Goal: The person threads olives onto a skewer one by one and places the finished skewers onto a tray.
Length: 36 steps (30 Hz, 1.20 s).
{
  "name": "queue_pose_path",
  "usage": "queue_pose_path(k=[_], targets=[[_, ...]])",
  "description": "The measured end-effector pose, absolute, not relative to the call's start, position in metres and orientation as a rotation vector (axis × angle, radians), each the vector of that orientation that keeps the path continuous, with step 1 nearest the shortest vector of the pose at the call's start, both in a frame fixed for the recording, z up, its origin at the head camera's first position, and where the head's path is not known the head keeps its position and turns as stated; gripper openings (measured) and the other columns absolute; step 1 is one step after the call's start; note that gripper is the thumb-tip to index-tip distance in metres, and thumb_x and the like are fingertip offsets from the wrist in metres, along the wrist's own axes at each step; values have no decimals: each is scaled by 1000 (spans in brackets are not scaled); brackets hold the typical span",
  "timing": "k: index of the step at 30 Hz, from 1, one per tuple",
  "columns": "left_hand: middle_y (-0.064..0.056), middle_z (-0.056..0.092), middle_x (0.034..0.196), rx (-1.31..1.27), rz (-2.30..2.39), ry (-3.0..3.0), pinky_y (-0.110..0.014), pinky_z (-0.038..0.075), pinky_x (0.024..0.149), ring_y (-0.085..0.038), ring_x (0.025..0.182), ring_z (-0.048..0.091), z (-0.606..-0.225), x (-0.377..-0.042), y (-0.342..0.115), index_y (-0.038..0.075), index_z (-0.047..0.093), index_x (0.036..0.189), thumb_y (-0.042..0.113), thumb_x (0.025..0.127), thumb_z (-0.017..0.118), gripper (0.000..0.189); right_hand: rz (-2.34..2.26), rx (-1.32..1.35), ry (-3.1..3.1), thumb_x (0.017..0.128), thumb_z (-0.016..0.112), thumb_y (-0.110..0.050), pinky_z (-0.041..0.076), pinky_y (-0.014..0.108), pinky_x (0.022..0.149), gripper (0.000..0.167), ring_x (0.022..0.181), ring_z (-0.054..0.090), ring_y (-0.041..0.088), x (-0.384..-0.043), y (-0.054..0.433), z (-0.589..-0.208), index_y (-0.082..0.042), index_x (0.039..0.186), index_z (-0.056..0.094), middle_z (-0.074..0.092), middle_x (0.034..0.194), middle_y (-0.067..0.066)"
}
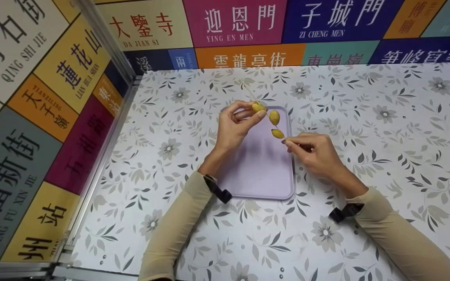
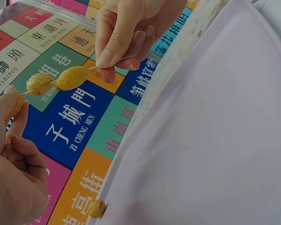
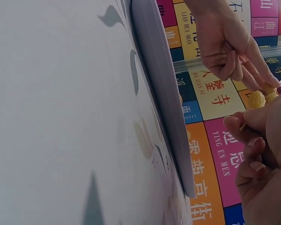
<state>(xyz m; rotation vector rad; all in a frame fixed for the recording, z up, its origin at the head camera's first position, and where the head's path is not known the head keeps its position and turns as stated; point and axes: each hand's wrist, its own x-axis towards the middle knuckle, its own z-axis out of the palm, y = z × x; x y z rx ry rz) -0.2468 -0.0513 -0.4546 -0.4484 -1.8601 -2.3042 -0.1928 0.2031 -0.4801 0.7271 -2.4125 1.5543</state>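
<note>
A thin skewer carries several yellow olive-shaped fruits above the tray. My left hand pinches the far fruit between thumb and finger. A middle fruit and a nearer fruit sit between the two hands, wrinkled in the left wrist view. My right hand pinches the skewer's near end between thumb and fingers. Beneath lies a light purple tray. Another yellow fruit is by the tray's rim in the left wrist view; in the head view I cannot make it out.
A white tabletop with a grey leaf pattern surrounds the tray. Coloured sign panels stand along the back, and more panels line the left side. Each wrist wears a black camera band.
</note>
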Motion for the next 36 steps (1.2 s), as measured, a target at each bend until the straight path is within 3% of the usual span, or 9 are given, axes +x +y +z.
queue_pose_path(k=[10, 18, 22, 27, 36], targets=[[-17, 81, 119, -461, -2282, -1885, -39, 66, 89, -24, 106, 82, -457, -247, -53, -1, 74, 112, 2, 93, 84, 21, 1568, 719, -2441, 100, 78, -8, 49, 18, 56, 15, 68, 68, 29, -194, 203, -482, -11, 113, 86, 80, 86, 6], [-16, 82, 115, -447, -2288, -1893, -38, 66, 90, -23, 105, 82, -460, -249, -53, 0, 74, 110, 2, 93, 84, 20, 1557, 778, -2479, 103, 77, -16, 49, 19, 56, 15, 68, 69, 27, -193, 204, -480, -12, 113, 86, 82, 89, 8], [-15, 82, 112, -452, -2266, -1910, -27, 64, 81, -19, 102, 81, -460, -250, -54, 2, 73, 110, 5, 94, 84, 20, 1555, 761, -2502, 103, 78, -20, 47, 20, 54, 15, 65, 67, 25, -193, 204, -479, -12, 112, 86, 82, 87, 2], [-8, 83, 103, -415, -2162, -1978, -19, 47, 61, -14, 94, 78, -459, -251, -55, 5, 72, 111, 12, 94, 86, 23, 1549, 717, -2535, 101, 79, -19, 45, 20, 53, 13, 61, 63, 20, -192, 202, -476, -13, 111, 86, 83, 86, -1], [-2, 81, 96, -377, -1982, -2080, -21, 46, 60, -16, 90, 75, -460, -248, -52, 11, 73, 106, 21, 89, 93, 28, 1499, 641, -2576, 95, 84, -8, 44, 17, 53, 14, 59, 60, 13, -191, 199, -479, -7, 109, 85, 84, 86, 6]])
